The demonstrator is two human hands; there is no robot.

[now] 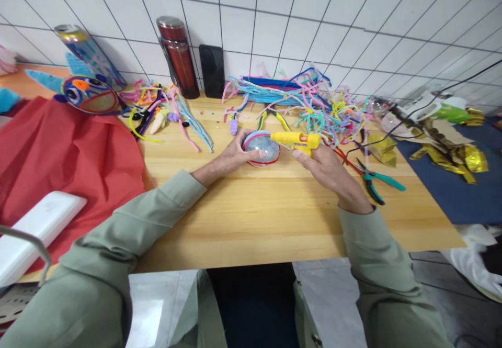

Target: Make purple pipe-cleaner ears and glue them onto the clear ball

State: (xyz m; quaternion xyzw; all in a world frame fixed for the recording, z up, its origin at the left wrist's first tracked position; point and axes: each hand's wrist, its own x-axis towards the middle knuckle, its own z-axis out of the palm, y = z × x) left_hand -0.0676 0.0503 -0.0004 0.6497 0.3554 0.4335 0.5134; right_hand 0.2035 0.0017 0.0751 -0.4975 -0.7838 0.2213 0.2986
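Glue gun (297, 139), bright yellow, sits in a worker's right hand (328, 167), fingers wrapped around its handle, while the left hand (236, 153) pinches a clear, rounded shell (269, 149) by its left side, thumb across the front. Held over the middle of a wooden tabletop (251, 222), the shell looks glossy and greyish, a red line tracing its lower rim and bands of pale blue and pink curving over its top. Nozzle and shell lie close; whether they touch cannot be told. Just behind, yellow-handled pliers (283, 121) and heaped fuzzy stems (274, 94) crowd the far side toward the tiled wall (298, 18). Red cloth (105, 149) borders the left; teal-handled pliers (386, 180) lie near the right wrist. Toward the worker, a broad stretch of wood runs to the front edge.
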